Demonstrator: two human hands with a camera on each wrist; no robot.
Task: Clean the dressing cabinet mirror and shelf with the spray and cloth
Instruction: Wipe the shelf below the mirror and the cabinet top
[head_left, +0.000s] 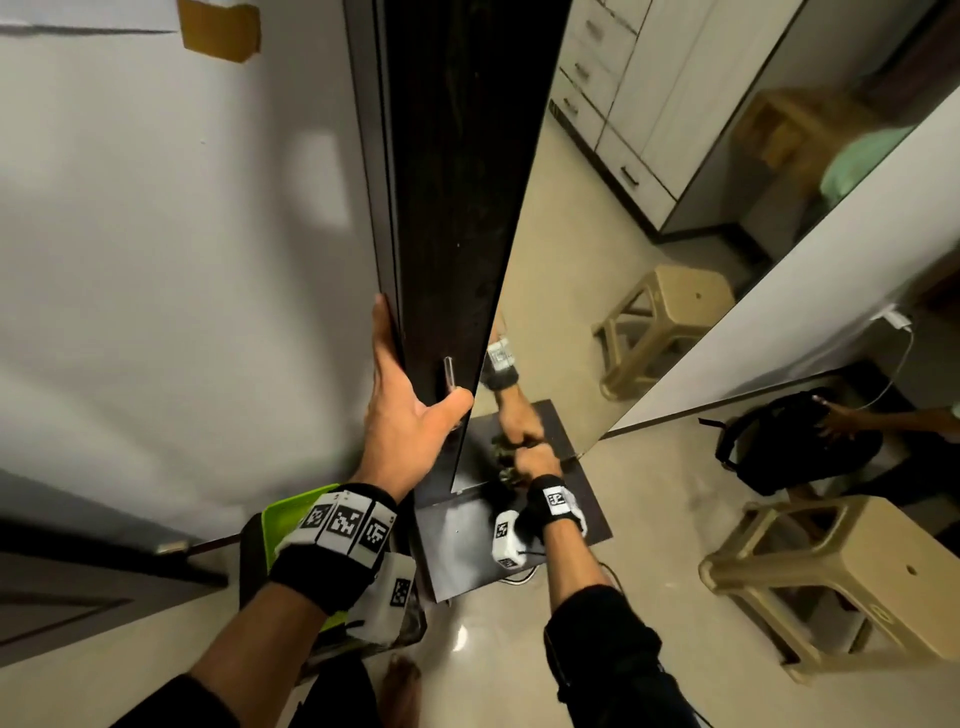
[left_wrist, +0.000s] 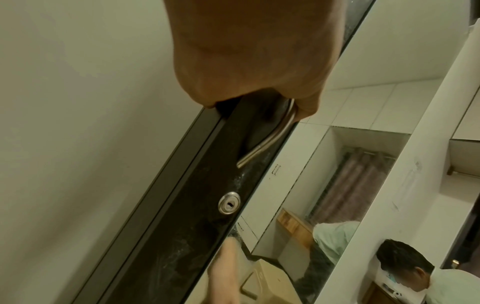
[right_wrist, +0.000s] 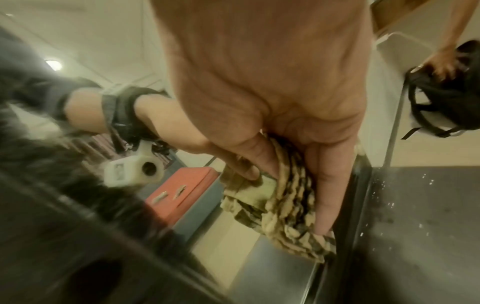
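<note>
Cloth work at the mirror's foot, door steadied by the other hand.

Left hand braces the dark cabinet door, fingers straight along its outer edge and thumb hooked at the metal handle, probably so the panel does not swing under pressure. Right hand pushes a bunched patterned cloth into the join where the mirror meets the dark shelf; its fingers lie long and close together over the folds, thumb tucked in against them, tips down at the corner. White specks dot the shelf beside the cloth. No spray bottle can be made out in any view. A beige stool stands near on the right.
</note>
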